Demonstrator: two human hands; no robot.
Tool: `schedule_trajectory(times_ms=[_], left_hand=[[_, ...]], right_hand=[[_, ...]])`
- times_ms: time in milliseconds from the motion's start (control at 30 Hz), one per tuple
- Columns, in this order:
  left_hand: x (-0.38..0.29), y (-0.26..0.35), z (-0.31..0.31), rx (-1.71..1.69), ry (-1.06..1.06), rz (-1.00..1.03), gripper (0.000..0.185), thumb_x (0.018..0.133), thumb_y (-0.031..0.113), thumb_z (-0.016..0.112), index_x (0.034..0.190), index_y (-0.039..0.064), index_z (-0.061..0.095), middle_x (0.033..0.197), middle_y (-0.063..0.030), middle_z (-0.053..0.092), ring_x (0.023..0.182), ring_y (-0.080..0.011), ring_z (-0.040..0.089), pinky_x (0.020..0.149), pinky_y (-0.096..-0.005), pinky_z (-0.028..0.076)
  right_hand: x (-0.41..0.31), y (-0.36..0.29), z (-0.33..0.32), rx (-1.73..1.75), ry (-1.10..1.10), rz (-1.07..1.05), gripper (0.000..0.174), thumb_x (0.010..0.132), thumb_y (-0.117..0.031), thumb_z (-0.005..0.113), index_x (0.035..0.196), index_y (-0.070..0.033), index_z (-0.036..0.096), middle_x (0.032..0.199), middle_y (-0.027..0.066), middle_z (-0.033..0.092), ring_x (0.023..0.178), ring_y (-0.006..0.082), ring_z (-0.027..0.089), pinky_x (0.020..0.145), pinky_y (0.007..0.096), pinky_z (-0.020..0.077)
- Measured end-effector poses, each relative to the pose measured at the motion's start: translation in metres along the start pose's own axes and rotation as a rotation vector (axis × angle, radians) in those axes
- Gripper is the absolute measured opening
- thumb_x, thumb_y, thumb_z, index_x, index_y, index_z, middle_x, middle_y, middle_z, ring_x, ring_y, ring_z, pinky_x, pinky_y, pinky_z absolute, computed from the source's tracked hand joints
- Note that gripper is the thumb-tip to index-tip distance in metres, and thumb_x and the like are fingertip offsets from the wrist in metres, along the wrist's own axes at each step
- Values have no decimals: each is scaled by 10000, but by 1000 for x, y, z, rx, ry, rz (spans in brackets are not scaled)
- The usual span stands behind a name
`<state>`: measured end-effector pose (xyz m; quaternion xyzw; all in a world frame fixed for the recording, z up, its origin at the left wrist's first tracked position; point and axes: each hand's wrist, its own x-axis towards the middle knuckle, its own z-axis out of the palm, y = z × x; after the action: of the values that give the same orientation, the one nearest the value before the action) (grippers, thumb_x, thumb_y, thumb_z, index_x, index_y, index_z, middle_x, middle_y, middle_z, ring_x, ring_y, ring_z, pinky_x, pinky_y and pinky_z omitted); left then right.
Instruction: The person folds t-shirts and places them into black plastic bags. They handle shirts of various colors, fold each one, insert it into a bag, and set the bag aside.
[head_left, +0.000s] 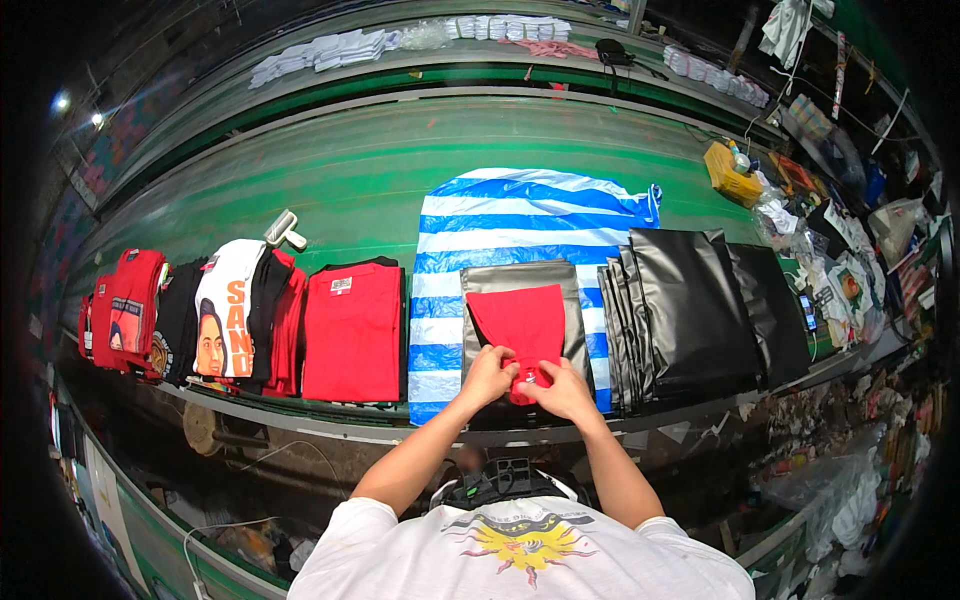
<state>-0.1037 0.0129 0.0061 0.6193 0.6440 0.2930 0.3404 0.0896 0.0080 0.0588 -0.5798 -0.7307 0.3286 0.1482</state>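
My left hand (490, 376) and my right hand (561, 388) pinch a red garment (525, 319) at its near end, one on each side. A small neck label shows between my fingers. The red cloth lies over a dark plastic bag (568, 289), and something black peeks out along its left edge. Beneath them is a blue-and-white striped plastic sheet (437, 305). To the right, black plastic bags (690, 315) lie in overlapping stacks. On the left is a stack topped by a folded red T-shirt (352, 330) with a label at its collar.
Further left are folded garments, among them a white printed T-shirt (225, 307) and red ones (139, 277). A white handled tool (285, 230) lies behind them on the green table (337, 165). A yellow object (729, 174) and clutter fill the right end. White cloth bundles (506, 28) line the far table.
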Motion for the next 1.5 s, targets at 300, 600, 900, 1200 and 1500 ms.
schedule_trajectory(times_ms=[300,600,900,1200,1500], left_hand=[[-21,4,19,-398,63,100,431,895,53,669,1304,12,539,1011,-164,599,871,-304,671,776,-391,556],[-59,-48,5,364,-391,548,230,836,187,726,1027,75,665,1034,-105,573,1037,-324,564,851,-462,462],[-51,-55,3,387,-432,606,169,835,85,636,1000,60,666,1008,-124,577,1009,-328,579,870,-436,486],[-49,-47,1,381,-355,556,261,790,-8,603,1050,2,627,1038,-177,570,1043,-372,574,933,-429,492],[-44,-27,-24,408,-355,464,455,715,-40,616,1165,13,650,1214,-183,579,1114,-373,590,952,-446,527]], right_hand=[[5,16,24,-81,92,-47,334,894,-217,684,1141,7,702,1054,303,638,961,473,654,856,535,521],[28,40,19,-58,204,-60,278,897,-183,668,1085,15,717,1024,290,666,964,466,648,852,521,516],[53,41,20,-74,238,-69,289,895,-190,669,1097,12,714,1049,282,670,973,458,654,859,522,521],[41,42,12,30,266,-139,310,886,-159,678,1138,19,702,1116,254,673,1026,447,647,895,480,521],[-27,33,-73,346,8,-294,296,778,-108,760,1032,42,733,873,206,708,757,291,695,701,373,528]])
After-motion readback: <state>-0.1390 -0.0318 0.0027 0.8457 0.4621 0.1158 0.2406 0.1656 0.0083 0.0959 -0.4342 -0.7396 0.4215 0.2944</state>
